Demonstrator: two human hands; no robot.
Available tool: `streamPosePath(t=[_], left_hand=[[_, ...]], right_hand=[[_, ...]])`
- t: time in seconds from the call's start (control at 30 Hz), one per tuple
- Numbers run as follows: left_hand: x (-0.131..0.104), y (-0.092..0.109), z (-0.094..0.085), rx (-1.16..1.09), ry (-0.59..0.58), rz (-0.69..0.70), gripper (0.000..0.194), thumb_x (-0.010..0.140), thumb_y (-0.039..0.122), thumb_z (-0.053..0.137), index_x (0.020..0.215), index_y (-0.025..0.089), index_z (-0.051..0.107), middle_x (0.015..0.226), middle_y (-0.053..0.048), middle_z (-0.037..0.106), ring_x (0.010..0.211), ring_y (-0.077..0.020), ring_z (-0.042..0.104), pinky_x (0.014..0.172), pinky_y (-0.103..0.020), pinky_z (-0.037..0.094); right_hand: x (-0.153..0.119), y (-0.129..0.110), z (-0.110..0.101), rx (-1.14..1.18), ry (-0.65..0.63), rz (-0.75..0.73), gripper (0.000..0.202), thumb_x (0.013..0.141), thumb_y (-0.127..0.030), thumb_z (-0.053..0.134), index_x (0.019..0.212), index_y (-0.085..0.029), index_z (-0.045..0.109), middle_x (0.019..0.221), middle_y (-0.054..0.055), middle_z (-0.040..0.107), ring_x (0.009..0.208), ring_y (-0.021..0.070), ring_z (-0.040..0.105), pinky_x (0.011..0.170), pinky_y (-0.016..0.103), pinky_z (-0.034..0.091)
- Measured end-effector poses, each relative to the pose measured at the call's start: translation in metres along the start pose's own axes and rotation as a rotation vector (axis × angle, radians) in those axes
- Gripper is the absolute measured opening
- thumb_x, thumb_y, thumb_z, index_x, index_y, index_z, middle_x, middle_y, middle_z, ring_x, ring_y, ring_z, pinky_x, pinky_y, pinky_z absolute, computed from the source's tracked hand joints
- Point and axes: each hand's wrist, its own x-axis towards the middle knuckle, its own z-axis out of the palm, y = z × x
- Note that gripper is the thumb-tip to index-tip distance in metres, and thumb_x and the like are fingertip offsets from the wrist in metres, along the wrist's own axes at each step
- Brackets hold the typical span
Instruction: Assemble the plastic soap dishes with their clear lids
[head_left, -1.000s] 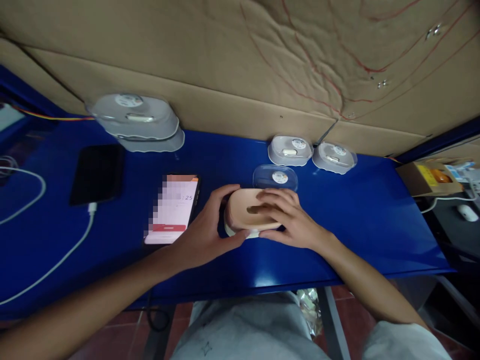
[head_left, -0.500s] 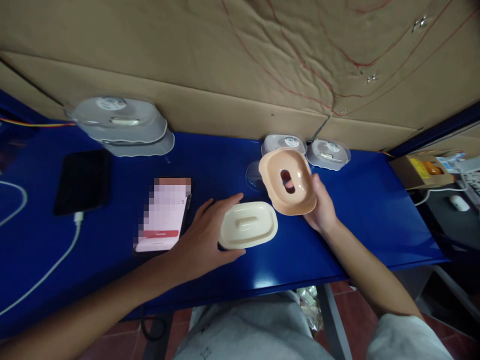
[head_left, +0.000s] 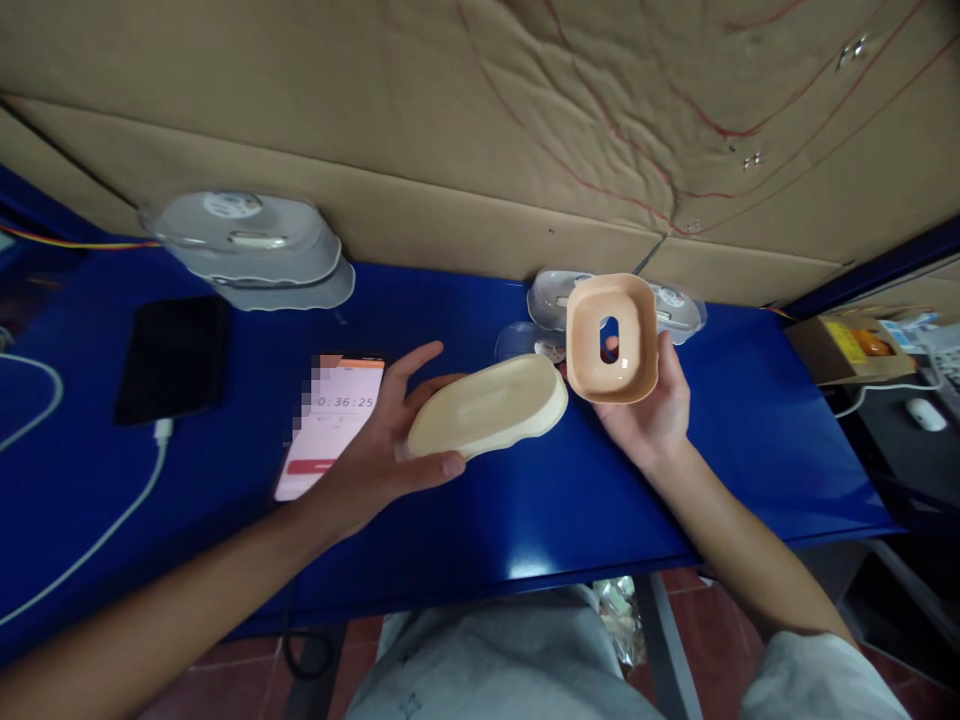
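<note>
My left hand [head_left: 390, 430] grips a cream oval plastic dish [head_left: 487, 405] by its left end, thumb along the near side. The dish is tilted and held above the table. In my right hand [head_left: 652, 415] is a peach-coloured plastic dish [head_left: 581, 345] with a rounded slot through its bottom. A fingertip shows through that slot, and the fingers behind are hidden. The two dishes are close together, the peach one to the right and farther back. Behind them, a clear plastic cover [head_left: 517, 340] with a round sticker lies on the table.
Grey lidded containers [head_left: 255, 250] are stacked at the back left; smaller ones [head_left: 551, 295] stand behind the peach dish. A lit phone [head_left: 337, 400] and a dark device [head_left: 172, 355] with a white cable lie left on the blue table [head_left: 570, 530]. A cardboard box [head_left: 847, 350] stands right.
My left hand has lifted and tilted the cream dish, raising its right end. My right hand has turned the peach dish more upright and shifted it slightly right.
</note>
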Motion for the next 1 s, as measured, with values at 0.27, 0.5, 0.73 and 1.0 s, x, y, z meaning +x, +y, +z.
streamPosePath(t=[0.27, 0.5, 0.73, 1.0], left_hand=[[-0.007, -0.006, 0.01, 0.132, -0.041, 0.046, 0.118, 0.073, 0.037, 0.097, 0.163, 0.043, 0.021, 0.161, -0.013, 0.051, 0.141, -0.0377, 0.061, 0.102, -0.049, 0.063], [-0.008, -0.019, 0.01, 0.274, -0.079, 0.195, 0.12, 0.075, 0.039, 0.098, 0.164, 0.045, 0.019, 0.165, -0.012, 0.045, 0.155, -0.0371, 0.047, 0.124, -0.06, 0.043], [-0.008, -0.021, 0.01, 0.309, -0.06, 0.221, 0.123, 0.075, 0.043, 0.098, 0.168, 0.045, 0.017, 0.176, -0.013, 0.031, 0.16, -0.0401, 0.038, 0.123, -0.062, 0.045], [-0.005, -0.007, 0.013, -0.015, -0.142, -0.095, 0.112, 0.081, 0.042, 0.09, 0.169, 0.046, 0.021, 0.148, -0.009, 0.069, 0.129, -0.0341, 0.073, 0.107, -0.051, 0.061]], right_hand=[[-0.028, -0.017, 0.028, -0.428, -0.28, -0.307, 0.069, 0.095, -0.066, 0.07, 0.151, -0.032, 0.051, 0.159, 0.013, 0.053, 0.152, 0.0361, 0.049, 0.124, 0.058, 0.045], [-0.032, -0.015, 0.042, -0.634, -0.521, -0.477, 0.082, 0.098, -0.056, 0.072, 0.165, -0.026, 0.035, 0.161, 0.018, 0.05, 0.157, 0.0345, 0.043, 0.128, 0.055, 0.039], [-0.034, -0.013, 0.039, -0.73, -0.513, -0.487, 0.091, 0.098, -0.059, 0.071, 0.171, -0.027, 0.026, 0.166, 0.018, 0.046, 0.158, 0.0366, 0.042, 0.129, 0.057, 0.038], [-0.035, -0.003, 0.043, -0.88, -0.535, -0.58, 0.083, 0.103, -0.052, 0.066, 0.171, -0.025, 0.026, 0.161, 0.018, 0.053, 0.156, 0.0344, 0.044, 0.13, 0.057, 0.036]])
